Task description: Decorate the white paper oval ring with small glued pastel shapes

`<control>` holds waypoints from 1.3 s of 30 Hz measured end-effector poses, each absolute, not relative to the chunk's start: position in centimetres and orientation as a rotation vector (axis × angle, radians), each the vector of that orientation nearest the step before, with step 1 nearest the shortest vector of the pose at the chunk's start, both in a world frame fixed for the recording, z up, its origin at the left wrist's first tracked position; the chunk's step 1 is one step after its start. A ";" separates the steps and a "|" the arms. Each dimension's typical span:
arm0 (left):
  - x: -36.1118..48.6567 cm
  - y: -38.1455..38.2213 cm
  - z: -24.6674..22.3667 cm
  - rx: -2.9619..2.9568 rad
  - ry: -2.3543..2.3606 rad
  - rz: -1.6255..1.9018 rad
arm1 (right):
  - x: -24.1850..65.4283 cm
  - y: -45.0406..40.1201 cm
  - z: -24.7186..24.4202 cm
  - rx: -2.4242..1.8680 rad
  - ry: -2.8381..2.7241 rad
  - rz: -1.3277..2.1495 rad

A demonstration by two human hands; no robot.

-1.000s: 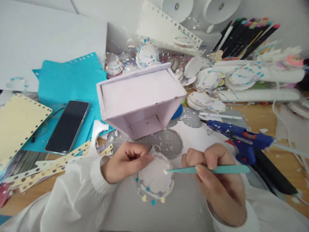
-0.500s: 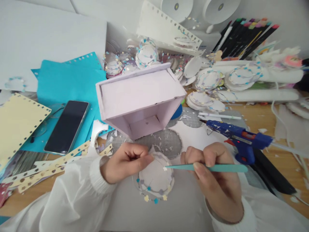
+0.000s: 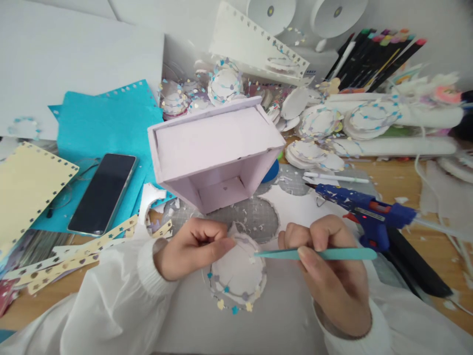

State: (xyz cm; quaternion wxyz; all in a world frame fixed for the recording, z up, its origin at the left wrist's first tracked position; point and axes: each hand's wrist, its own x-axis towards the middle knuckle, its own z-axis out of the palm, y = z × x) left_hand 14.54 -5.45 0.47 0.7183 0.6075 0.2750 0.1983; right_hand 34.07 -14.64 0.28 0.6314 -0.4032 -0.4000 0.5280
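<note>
My left hand (image 3: 197, 249) is closed on the upper left edge of a round white disc (image 3: 240, 268), thumb on top. Around the disc's lower edge hangs a wire garland (image 3: 235, 309) with small blue and cream paper shapes. Between the thumb and fingers of my right hand (image 3: 330, 271) are mint-green tweezers (image 3: 343, 254), lying almost level. Their tips point left and reach over the right part of the disc; whether they touch it I cannot tell. Behind both hands stands a pale lilac open box (image 3: 214, 143), tilted, its hollow side facing me.
A blue hot glue gun (image 3: 365, 207) lies at the right, its nozzle pointing left. At the left, a phone (image 3: 103, 192) rests on blue sheets (image 3: 111, 116). Decorated discs (image 3: 320, 121) crowd behind the box, beside several markers (image 3: 377, 56). Punched paper strips (image 3: 77, 261) lie near my left sleeve.
The garland's lower loop has swung slightly left. The white bit at the tweezer tips no longer stands out. Both hands keep nearly the same place.
</note>
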 end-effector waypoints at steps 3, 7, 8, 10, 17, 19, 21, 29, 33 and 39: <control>14.5 -5.5 0.5 1.340 0.611 0.434 | 34.1 -14.6 0.3 -0.920 -0.944 1.232; 14.4 -5.5 0.5 1.335 0.613 0.428 | 34.0 -14.7 0.3 -0.925 -0.979 1.231; 14.4 -5.5 0.5 1.333 0.613 0.429 | 34.1 -14.6 0.3 -0.930 -0.986 1.230; 14.5 -5.5 0.5 1.328 0.608 0.436 | 34.1 -14.6 0.3 -0.941 -0.994 1.231; 14.5 -5.4 0.5 1.336 0.600 0.433 | 34.2 -14.4 0.3 -0.930 -0.921 1.244; 14.5 -5.4 0.5 1.340 0.610 0.432 | 34.3 -14.5 0.2 -0.936 -0.924 1.243; 14.5 -5.4 0.4 1.337 0.609 0.430 | 34.4 -14.5 0.1 -0.938 -0.936 1.229; 14.1 -6.0 -0.1 1.545 0.622 0.363 | 35.1 -12.8 -0.5 -1.019 -0.963 0.931; 14.2 -6.2 -0.2 1.632 0.635 0.344 | 35.3 -12.1 -1.1 -1.031 -1.249 0.731; 14.6 -6.6 0.0 1.688 0.633 0.413 | 34.8 -11.4 -1.7 -1.200 -1.572 0.493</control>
